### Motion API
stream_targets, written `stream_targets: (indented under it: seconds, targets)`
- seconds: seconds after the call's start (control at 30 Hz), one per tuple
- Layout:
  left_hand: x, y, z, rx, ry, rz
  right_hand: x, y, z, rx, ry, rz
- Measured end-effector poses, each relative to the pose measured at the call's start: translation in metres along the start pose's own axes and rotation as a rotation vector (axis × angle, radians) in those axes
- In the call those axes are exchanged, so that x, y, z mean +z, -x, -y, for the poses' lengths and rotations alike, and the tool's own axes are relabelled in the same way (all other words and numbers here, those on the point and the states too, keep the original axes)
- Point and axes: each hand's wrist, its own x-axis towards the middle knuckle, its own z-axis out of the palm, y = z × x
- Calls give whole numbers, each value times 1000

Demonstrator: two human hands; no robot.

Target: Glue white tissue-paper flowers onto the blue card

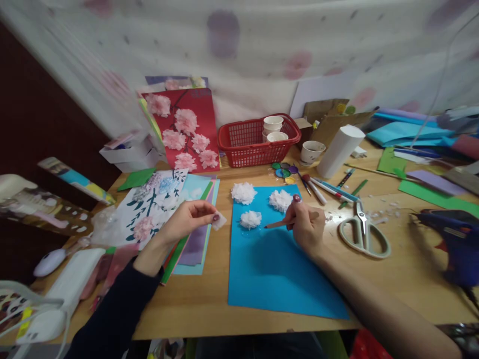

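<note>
A small white tissue-paper piece (219, 221) is pinched in the fingertips of my left hand (190, 219), just left of the blue sheet (258, 279). My right hand (306, 227) grips a pencil (276, 225), its dark tip pointing left over the blue sheet. Three fluffy white paper flowers lie near the sheet's top: one at the upper left corner (244, 193), one at the upper right (280, 200), and a smaller one below (250, 220). Clear shiny spots show beside the smaller flower, close to the pencil tip.
Scissors (362, 234) and a blue glue gun (445, 234) lie to the right, with pens between. Behind stand a red basket (247, 149) with paper cups, a paper roll (341, 151) and a red flower picture (205, 114). Coloured papers (192, 249) and a white power strip (71, 279) are left.
</note>
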Motion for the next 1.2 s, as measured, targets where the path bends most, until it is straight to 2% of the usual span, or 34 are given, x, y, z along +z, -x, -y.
stream_targets:
  seconds: [0.13, 0.3, 0.47, 0.63, 0.77, 0.9, 1.0, 1.1, 1.2]
  targets:
    - [34, -8, -6, 19, -112, 89, -2, -5, -4, 31, -22, -75]
    - [78, -25, -7, 26, -265, 72, -5, -6, -5, -12, -145, -101]
    - [97, -39, 0, 49, -404, 10, -5, -4, -5, -93, -87, -68]
    - [101, -47, 7, 62, -459, -18, 1, 0, -11, -282, 10, -5]
    - [93, -44, 5, 134, -453, 5, 4, 1, -15, -399, 88, 24]
    - [69, -28, 8, 265, -544, 97, 4, 1, -17, -397, 105, 36]
    - [54, -17, 22, 213, -699, 184, 5, 2, -18, -371, 106, 53]
    - [51, -12, 37, 154, -817, 213, 6, 5, -21, -369, 138, 50]
    - [54, -14, 44, 175, -849, 264, 5, 8, -23, -412, 176, 77]
